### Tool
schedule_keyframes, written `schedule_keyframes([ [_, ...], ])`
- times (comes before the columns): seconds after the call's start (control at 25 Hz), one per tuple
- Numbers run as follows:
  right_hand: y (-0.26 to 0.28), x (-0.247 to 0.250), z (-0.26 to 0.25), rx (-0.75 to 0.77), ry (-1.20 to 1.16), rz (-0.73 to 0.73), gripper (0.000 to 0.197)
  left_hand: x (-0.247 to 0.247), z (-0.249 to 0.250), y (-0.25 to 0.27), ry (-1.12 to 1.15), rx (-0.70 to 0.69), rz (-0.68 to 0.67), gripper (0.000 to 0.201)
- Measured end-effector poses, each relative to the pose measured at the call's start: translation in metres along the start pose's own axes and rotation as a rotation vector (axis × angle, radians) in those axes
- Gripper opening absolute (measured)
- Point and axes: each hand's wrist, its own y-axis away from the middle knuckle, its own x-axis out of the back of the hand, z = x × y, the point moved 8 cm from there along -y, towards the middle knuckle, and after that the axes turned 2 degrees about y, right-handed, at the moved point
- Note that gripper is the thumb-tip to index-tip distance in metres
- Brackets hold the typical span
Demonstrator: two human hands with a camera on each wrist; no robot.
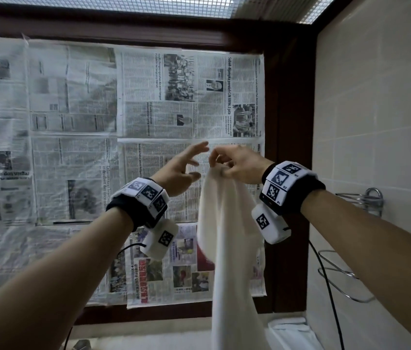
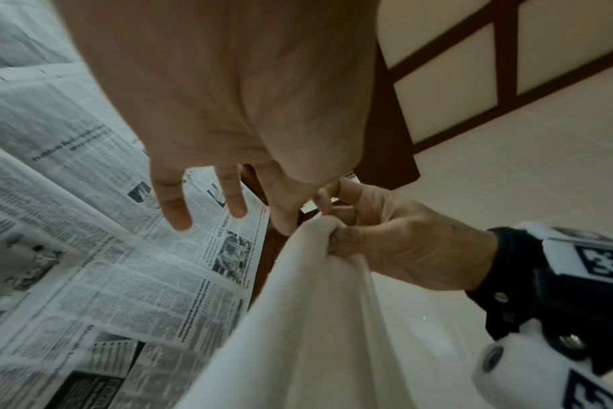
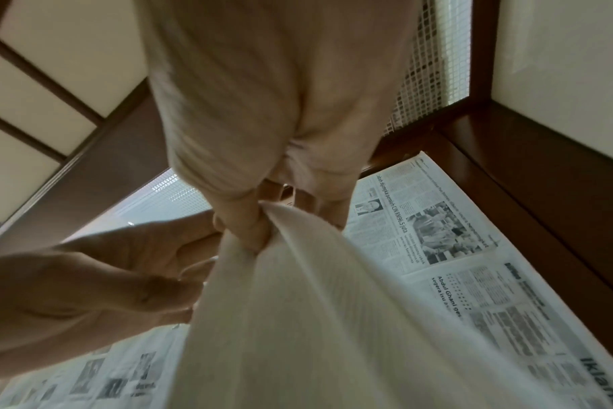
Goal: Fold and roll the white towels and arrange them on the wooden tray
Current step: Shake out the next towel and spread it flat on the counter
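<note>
Head view: right hand pinches white towel, hanging toward six o'clock; left hand spread at its nine o'clock. Wrist views: one bunched corner held; slipping drops it; tray unseen.

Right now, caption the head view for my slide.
Right hand pinches a hanging white towel; open left hand reaches beside it.
</note>
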Motion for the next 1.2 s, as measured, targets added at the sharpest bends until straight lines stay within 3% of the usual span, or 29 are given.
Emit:
schedule_keyframes([
  [0.12, 0.004, 0.002, -0.005, 0.06, -0.041, 0.032, 0.021, -0.011, 0.0, 0.004, -0.02, -0.061, -0.067, 0.064],
  [0.28, 0.005, 0.013, 0.008, 0.044, -0.079, 0.19, 0.018, -0.019, -0.01, 0.007, -0.024, 0.0, -0.095, 0.018],
  [0.36, 0.006, 0.017, 0.014, 0.024, -0.055, 0.231, 0.013, -0.019, -0.016, 0.008, -0.087, 0.055, -0.063, 0.006],
  [0.48, 0.009, 0.02, 0.021, -0.015, -0.027, 0.292, 0.008, -0.01, -0.021, 0.011, -0.053, 0.102, 0.054, 0.006],
  [0.56, 0.012, 0.02, 0.026, -0.04, -0.033, 0.328, 0.006, -0.008, -0.017, 0.015, -0.092, 0.064, -0.012, 0.003],
  [0.64, 0.016, 0.021, 0.03, -0.058, -0.005, 0.366, 0.006, -0.003, -0.014, 0.019, -0.315, -0.007, -0.09, 0.006],
  [0.76, 0.028, 0.028, 0.047, -0.09, 0.066, 0.431, 0.008, 0.031, -0.02, 0.026, -0.775, 0.033, 0.073, 0.024],
  [0.84, 0.041, 0.037, 0.063, -0.13, 0.092, 0.493, 0.01, 0.053, -0.028, 0.036, -0.848, 0.091, 0.171, 0.033],
  [0.96, 0.058, 0.05, 0.078, -0.171, 0.13, 0.553, 0.007, 0.074, -0.045, 0.052, -0.783, 0.167, 0.23, 0.038],
  [1.08, 0.074, 0.056, 0.084, -0.191, 0.111, 0.61, 0.006, 0.089, -0.055, 0.069, -0.705, 0.244, 0.34, 0.028],
  [1.2, 0.095, 0.059, 0.087, -0.251, 0.041, 0.69, 0.01, 0.105, -0.05, 0.087, -0.382, 0.264, 0.524, 0.043],
])
